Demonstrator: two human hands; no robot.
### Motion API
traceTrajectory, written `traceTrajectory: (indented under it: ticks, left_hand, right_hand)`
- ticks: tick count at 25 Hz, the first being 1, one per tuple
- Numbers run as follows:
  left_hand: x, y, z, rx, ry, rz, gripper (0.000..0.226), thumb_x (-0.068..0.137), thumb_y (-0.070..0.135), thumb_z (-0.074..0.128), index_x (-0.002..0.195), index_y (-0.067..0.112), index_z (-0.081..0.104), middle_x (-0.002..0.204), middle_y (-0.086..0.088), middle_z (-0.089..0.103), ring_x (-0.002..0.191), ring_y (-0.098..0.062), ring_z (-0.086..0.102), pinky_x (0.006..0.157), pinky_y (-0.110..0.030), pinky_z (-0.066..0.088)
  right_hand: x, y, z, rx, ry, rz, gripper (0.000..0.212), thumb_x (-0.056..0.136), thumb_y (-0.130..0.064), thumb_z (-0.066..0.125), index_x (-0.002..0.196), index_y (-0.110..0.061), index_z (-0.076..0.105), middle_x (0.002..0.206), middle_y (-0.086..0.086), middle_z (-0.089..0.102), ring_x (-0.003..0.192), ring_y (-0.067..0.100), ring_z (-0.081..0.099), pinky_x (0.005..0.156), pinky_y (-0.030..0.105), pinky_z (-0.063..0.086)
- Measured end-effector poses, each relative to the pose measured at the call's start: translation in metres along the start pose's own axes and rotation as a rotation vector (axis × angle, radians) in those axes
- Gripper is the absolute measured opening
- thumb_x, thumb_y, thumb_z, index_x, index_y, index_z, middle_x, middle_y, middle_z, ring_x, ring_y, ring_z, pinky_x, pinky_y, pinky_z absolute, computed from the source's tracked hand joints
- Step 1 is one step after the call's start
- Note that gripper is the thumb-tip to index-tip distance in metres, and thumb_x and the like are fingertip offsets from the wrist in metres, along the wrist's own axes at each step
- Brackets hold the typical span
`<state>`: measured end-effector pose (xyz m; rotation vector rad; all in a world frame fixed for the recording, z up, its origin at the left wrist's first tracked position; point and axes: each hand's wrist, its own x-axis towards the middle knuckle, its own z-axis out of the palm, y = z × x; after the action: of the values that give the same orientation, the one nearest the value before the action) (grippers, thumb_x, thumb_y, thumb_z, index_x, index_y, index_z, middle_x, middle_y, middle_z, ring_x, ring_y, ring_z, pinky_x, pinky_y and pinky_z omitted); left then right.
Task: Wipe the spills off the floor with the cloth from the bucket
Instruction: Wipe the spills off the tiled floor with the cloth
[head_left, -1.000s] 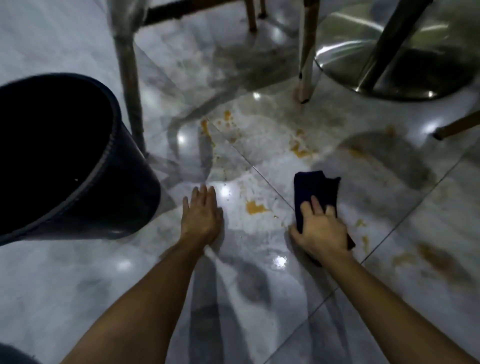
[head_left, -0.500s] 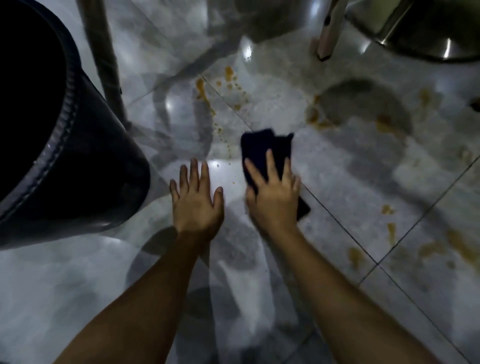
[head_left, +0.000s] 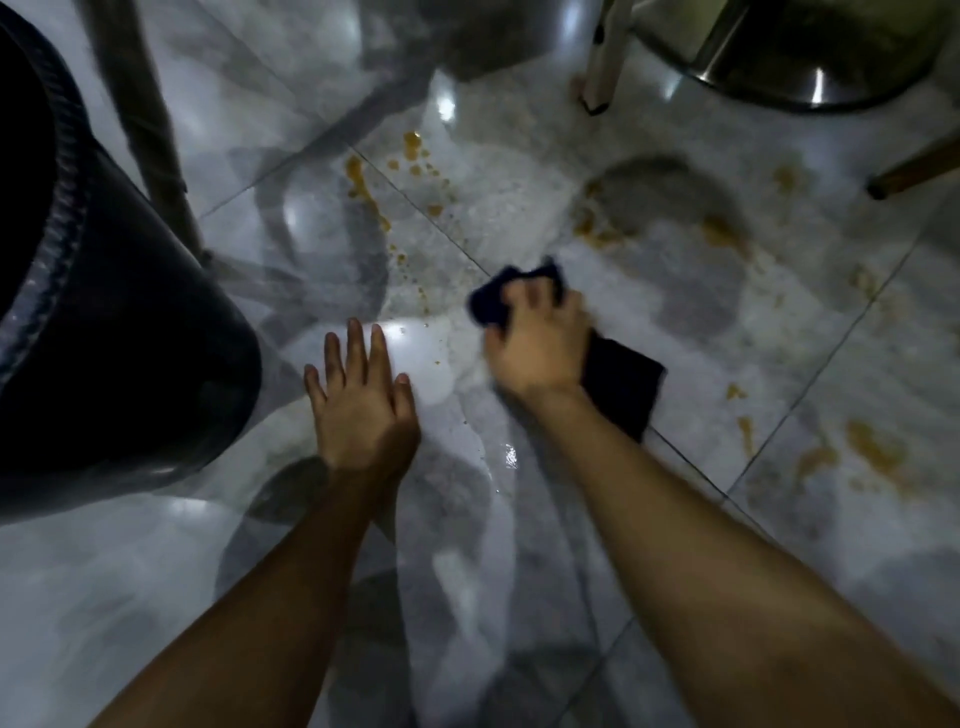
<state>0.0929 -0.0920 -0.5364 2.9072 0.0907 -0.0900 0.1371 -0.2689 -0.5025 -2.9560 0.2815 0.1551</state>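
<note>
My right hand (head_left: 540, 343) is closed around a dark blue cloth (head_left: 621, 387), bunching its far end while the rest trails on the grey marble floor. Flat on the wet tile beside it rests my left hand (head_left: 363, 400), fingers spread and holding nothing. Orange-brown spills (head_left: 363, 189) dot the floor beyond the hands, and more spill patches (head_left: 872, 452) lie to the right. The black bucket (head_left: 124, 364) stands at the left, close to my left hand.
A chair leg (head_left: 150, 130) rises just behind the bucket. A pale chair leg (head_left: 602, 67) and a shiny metal table base (head_left: 810, 57) stand at the top right. Another wooden leg (head_left: 914, 174) ends at the right edge.
My right hand went from pressing flat on the cloth to gripping it in a bunch, and shifted right. The orange blot between the hands is gone. The left hand stayed planted.
</note>
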Motion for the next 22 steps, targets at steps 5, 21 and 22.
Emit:
traceTrajectory:
  ticks: [5, 21, 22]
  left_hand:
    - [0.007, 0.031, -0.010, -0.108, 0.037, 0.013, 0.059, 0.081, 0.025, 0.040, 0.138, 0.009, 0.045, 0.152, -0.014, 0.037, 0.143, -0.030, 0.026, 0.116, -0.057, 0.005]
    - [-0.033, 0.206, 0.054, -0.039, -0.141, 0.606, 0.063, 0.093, 0.045, 0.025, 0.151, 0.021, 0.020, 0.161, -0.008, 0.014, 0.148, -0.027, 0.010, 0.118, -0.047, 0.002]
    - [-0.035, 0.206, 0.055, -0.030, -0.133, 0.612, 0.062, 0.093, 0.046, 0.024, 0.151, 0.022, 0.020, 0.161, -0.007, 0.015, 0.148, -0.027, 0.011, 0.118, -0.047, 0.004]
  right_hand:
    - [-0.131, 0.010, 0.023, 0.020, -0.029, -0.236, 0.047, 0.081, -0.045, 0.052, 0.126, -0.035, 0.052, 0.134, 0.002, 0.054, 0.109, 0.031, 0.051, 0.085, 0.041, 0.047]
    - [-0.254, 0.234, -0.009, -0.092, -0.091, 0.008, 0.068, 0.081, -0.049, 0.043, 0.146, -0.045, 0.025, 0.157, 0.001, 0.031, 0.125, 0.041, 0.048, 0.088, 0.050, 0.049]
    - [-0.275, 0.255, -0.015, -0.086, -0.082, 0.105, 0.066, 0.080, -0.047, 0.044, 0.145, -0.045, 0.030, 0.156, 0.000, 0.035, 0.124, 0.040, 0.051, 0.086, 0.050, 0.049]
